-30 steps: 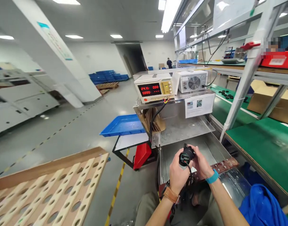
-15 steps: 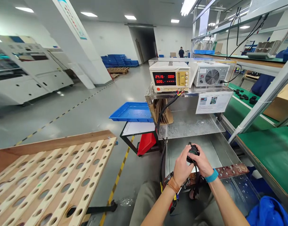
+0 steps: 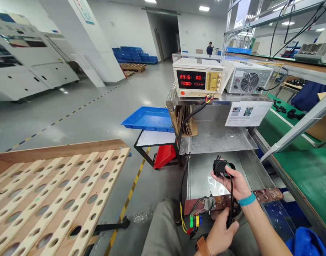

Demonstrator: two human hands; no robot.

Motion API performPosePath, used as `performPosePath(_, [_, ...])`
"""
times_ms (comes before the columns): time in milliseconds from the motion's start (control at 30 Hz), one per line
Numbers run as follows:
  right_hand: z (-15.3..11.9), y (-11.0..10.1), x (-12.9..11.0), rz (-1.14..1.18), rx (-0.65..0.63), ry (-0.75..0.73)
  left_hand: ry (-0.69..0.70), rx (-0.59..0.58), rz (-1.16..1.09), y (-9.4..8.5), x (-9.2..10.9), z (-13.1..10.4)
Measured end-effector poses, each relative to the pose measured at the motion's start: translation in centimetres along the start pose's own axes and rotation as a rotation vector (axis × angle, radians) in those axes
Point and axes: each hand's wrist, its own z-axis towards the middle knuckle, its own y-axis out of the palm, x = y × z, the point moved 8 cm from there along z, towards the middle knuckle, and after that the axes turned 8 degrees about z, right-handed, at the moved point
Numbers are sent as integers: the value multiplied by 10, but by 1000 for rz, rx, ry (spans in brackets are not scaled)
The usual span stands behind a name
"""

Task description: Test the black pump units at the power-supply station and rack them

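Note:
My right hand [image 3: 238,183], with a blue wristband, grips a black cylindrical device [image 3: 219,168] above the metal tray. A short stub sticks up from the device, and its open round end faces right. From it a black cable [image 3: 231,193] runs down, with a bit of red wire near the top. Lower down, my left hand [image 3: 221,231], with a brown strap, has its thumb and fingers closed around this cable. Just beyond the left hand lies a reddish-brown strip [image 3: 192,205] with metal studs. Green, yellow and blue connectors [image 3: 196,220] hang beside it.
A power supply [image 3: 198,78] with a lit red display stands on the metal rack [image 3: 218,137]. To the left are a blue tray [image 3: 149,119] and a wooden frame with holes [image 3: 58,199]. A green-topped bench [image 3: 309,177] borders the right. Another person [image 3: 209,48] stands far off.
My left hand has left the device and moved down to the cable. The right hand now holds the device alone, its open end turned right. The view has shifted slightly.

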Motion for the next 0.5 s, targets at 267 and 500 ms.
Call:
performPosePath(267, [64, -71, 8, -166, 71, 76, -254, -260, -549, -19, 31, -29])
performPosePath(500, [109, -138, 50, -372, 114, 287, -8, 72, -364, -114, 47, 58])
